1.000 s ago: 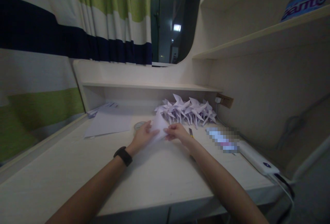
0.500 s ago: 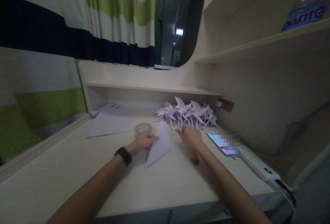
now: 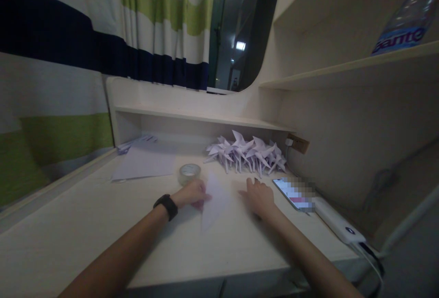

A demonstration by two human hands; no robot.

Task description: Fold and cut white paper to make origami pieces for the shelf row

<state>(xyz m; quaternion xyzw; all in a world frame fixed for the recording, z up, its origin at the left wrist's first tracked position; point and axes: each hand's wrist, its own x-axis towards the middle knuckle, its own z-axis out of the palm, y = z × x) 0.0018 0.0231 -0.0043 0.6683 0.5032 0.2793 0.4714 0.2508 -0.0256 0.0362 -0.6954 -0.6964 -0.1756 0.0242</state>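
My left hand (image 3: 191,194), with a black band on its wrist, pinches the left edge of a white paper folded into a triangle (image 3: 215,202), which lies on the pale desk (image 3: 103,229). To the right of the paper, my right hand (image 3: 259,197) rests palm down on the desk with its fingers apart, holding nothing. A pile of several folded white paper figures (image 3: 247,154) sits just behind both hands, under the low shelf.
A clear tape roll (image 3: 189,173) stands behind my left hand. Flat white sheets (image 3: 144,163) lie at the back left. A lit phone (image 3: 293,193) and a white power bank (image 3: 338,227) with cables lie to the right. A bottle (image 3: 406,19) sits on the upper shelf.
My right hand let go of the paper, moved right and settled flat on the desk. The triangle went from held between both hands to lying on the desk, pinched by my left hand.
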